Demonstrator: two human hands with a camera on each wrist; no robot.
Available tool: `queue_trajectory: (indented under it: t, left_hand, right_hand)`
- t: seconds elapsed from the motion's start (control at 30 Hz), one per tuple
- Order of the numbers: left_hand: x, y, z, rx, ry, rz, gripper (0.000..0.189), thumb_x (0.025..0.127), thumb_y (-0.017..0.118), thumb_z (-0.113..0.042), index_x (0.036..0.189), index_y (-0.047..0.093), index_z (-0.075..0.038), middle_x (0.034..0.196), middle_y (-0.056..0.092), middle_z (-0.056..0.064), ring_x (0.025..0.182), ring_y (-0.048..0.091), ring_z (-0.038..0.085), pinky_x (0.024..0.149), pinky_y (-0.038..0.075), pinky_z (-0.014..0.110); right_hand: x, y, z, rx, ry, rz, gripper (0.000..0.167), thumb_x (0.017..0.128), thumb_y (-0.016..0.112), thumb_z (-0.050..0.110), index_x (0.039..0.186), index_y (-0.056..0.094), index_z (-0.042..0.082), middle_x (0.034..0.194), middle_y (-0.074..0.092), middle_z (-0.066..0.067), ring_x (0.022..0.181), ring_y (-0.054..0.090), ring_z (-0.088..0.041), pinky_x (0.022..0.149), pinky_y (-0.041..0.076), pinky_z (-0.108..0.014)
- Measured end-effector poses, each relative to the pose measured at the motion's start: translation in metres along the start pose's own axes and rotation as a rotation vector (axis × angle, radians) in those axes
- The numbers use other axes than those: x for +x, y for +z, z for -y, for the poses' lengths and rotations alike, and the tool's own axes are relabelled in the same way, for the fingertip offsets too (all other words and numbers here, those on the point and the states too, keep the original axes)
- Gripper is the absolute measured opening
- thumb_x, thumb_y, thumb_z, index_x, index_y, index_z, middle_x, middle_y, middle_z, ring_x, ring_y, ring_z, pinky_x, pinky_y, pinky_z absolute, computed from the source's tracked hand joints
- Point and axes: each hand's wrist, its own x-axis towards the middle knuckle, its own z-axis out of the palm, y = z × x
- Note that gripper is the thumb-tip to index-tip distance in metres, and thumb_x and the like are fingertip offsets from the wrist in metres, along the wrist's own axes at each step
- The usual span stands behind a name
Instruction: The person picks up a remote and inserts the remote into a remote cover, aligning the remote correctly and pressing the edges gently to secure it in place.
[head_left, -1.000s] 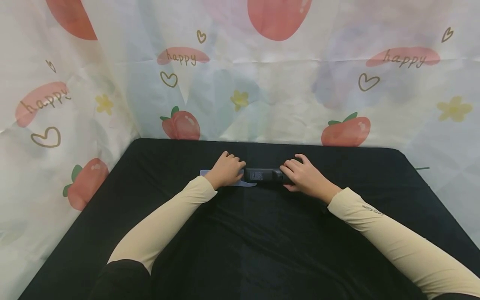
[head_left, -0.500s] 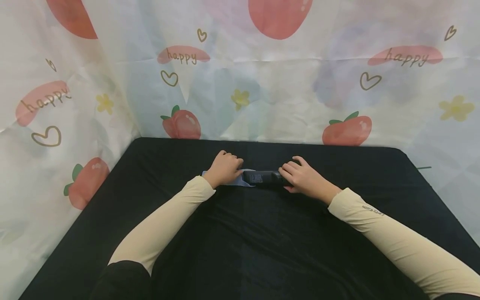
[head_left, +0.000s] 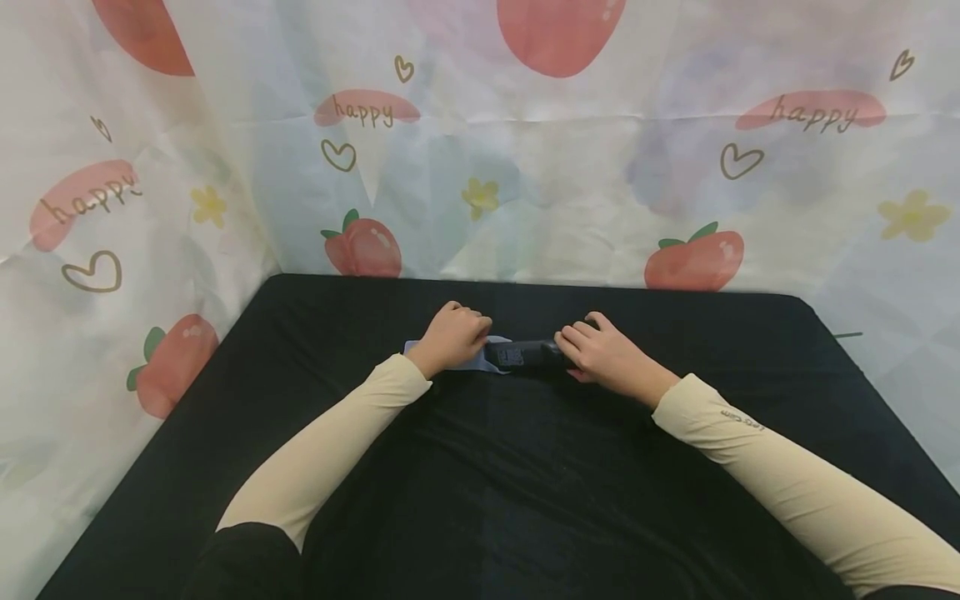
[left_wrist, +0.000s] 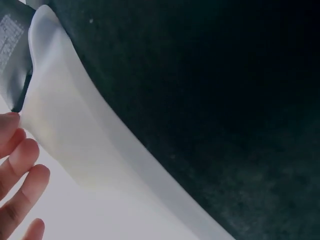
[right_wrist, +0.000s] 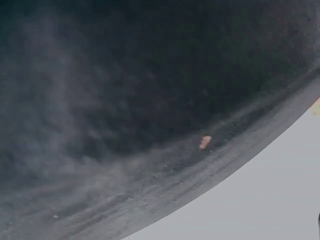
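Observation:
A long black device (head_left: 525,355) with a printed label lies crosswise near the far side of the table. Its left end sits against a pale blue-grey forked piece (head_left: 471,362), whose two tips flank it. My left hand (head_left: 452,336) bends over the pale piece and hides most of it. In the left wrist view, fingertips (left_wrist: 29,152) lie along the pale piece's edge (left_wrist: 65,115), the topmost at the corner of the device (left_wrist: 12,55); the thumb is hidden there. My right hand (head_left: 603,354) grips the device's right end, index finger raised. The right wrist view shows no hand.
A black cloth (head_left: 510,483) covers the table, lightly wrinkled. Behind and to the left hangs a white curtain (head_left: 555,208) printed with fruit, hearts and flowers. The cloth's edge (right_wrist: 210,185) curves through the right wrist view.
The pale piece has shifted slightly right and turned, so its upper tip shows above the device. The device has tilted and dropped a little. My left hand moved slightly left, then back.

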Motion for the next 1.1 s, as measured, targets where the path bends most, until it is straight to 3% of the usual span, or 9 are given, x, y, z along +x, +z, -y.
queue_trajectory:
  t: [0.27, 0.53, 0.77, 0.97, 1.1]
  left_hand:
    - [-0.004, 0.001, -0.002, -0.016, 0.058, -0.021, 0.013, 0.094, 0.056, -0.019, 0.083, 0.062, -0.015, 0.08, 0.064, 0.0, 0.08, 0.063, 0.015, 0.088, 0.045, 0.038]
    - [-0.005, 0.004, -0.002, 0.009, 0.104, -0.034, 0.01, 0.094, 0.056, -0.018, 0.086, 0.063, -0.015, 0.084, 0.064, 0.001, 0.083, 0.063, 0.017, 0.088, 0.046, 0.038]
    - [-0.005, 0.005, 0.002, 0.034, 0.108, -0.006, 0.007, 0.093, 0.058, -0.022, 0.093, 0.061, -0.015, 0.089, 0.063, 0.001, 0.086, 0.062, 0.017, 0.09, 0.046, 0.038]
    - [-0.01, 0.004, 0.004, 0.169, 0.066, 0.087, 0.038, 0.091, 0.056, -0.045, 0.114, 0.052, -0.014, 0.107, 0.056, 0.004, 0.098, 0.056, 0.021, 0.095, 0.041, 0.04]
    - [-0.014, 0.006, 0.008, 0.212, 0.07, 0.131, 0.064, 0.085, 0.054, -0.06, 0.129, 0.047, -0.014, 0.119, 0.053, 0.005, 0.109, 0.053, 0.022, 0.102, 0.036, 0.042]
  right_hand:
    - [0.004, 0.002, 0.0, -0.026, 0.041, 0.107, 0.059, 0.063, 0.082, 0.044, 0.103, 0.066, 0.003, 0.094, 0.061, -0.009, 0.08, 0.058, -0.021, 0.076, 0.044, -0.042]
    - [0.01, 0.006, 0.003, 0.124, 0.071, 0.108, 0.052, 0.067, 0.08, 0.04, 0.099, 0.065, 0.002, 0.089, 0.06, -0.009, 0.077, 0.059, -0.022, 0.073, 0.046, -0.042]
    - [0.014, 0.009, 0.003, 0.132, 0.093, 0.115, 0.05, 0.068, 0.08, 0.04, 0.097, 0.063, 0.003, 0.088, 0.059, -0.009, 0.076, 0.06, -0.022, 0.074, 0.045, -0.043]
    - [0.013, 0.011, 0.004, 0.109, 0.1, 0.098, 0.049, 0.067, 0.079, 0.04, 0.097, 0.063, 0.005, 0.088, 0.06, -0.009, 0.076, 0.06, -0.022, 0.075, 0.045, -0.044]
    - [0.011, 0.011, 0.005, 0.086, 0.109, 0.091, 0.05, 0.068, 0.078, 0.041, 0.099, 0.063, 0.004, 0.089, 0.061, -0.009, 0.078, 0.06, -0.022, 0.076, 0.046, -0.045]
